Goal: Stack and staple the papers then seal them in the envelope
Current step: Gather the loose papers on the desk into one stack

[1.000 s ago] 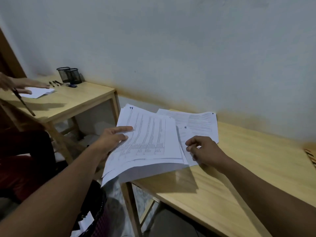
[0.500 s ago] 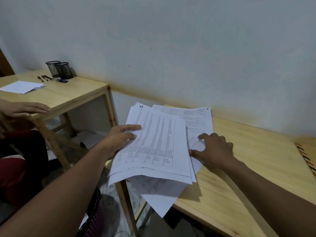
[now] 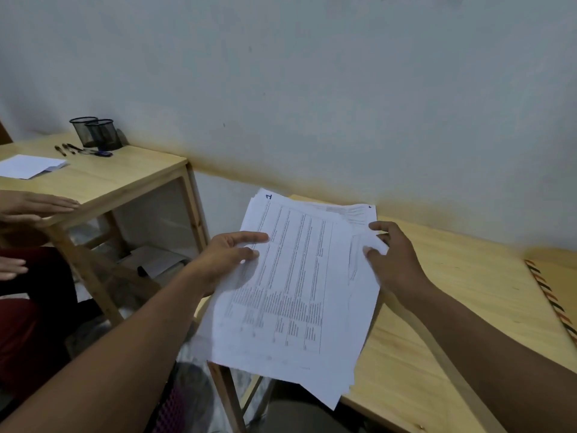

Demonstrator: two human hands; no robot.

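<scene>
We look down at a loose stack of printed papers (image 3: 290, 289) lying at the left end of a light wooden tabletop (image 3: 462, 307), with its near left part jutting out past the tabletop's edge over the floor. The top sheet carries columns of small print and a blue handwritten "1" at its far left corner. The sheets are not squared up: one corner pokes out at the near right, and another sheet shows at the far right under the top one.

Our left hand (image 3: 224, 257) holds the stack's left edge, thumb on top of the page and the other fingers hidden beneath, so its grip is closed on the papers. Our right hand (image 3: 393, 257) rests on the stack's right edge with fingers bent onto the sheets; we cannot tell whether it pinches them or only presses.

At the far right of the tabletop lies the striped edge of an envelope (image 3: 549, 295), well apart from the stack.

To the left stands a second wooden table (image 3: 125, 176) carrying two black mesh cups (image 3: 96, 132), a few pens (image 3: 71, 149) and some white sheets (image 3: 29, 165). Another person's hand (image 3: 37, 207) rests flat on its near edge.
</scene>
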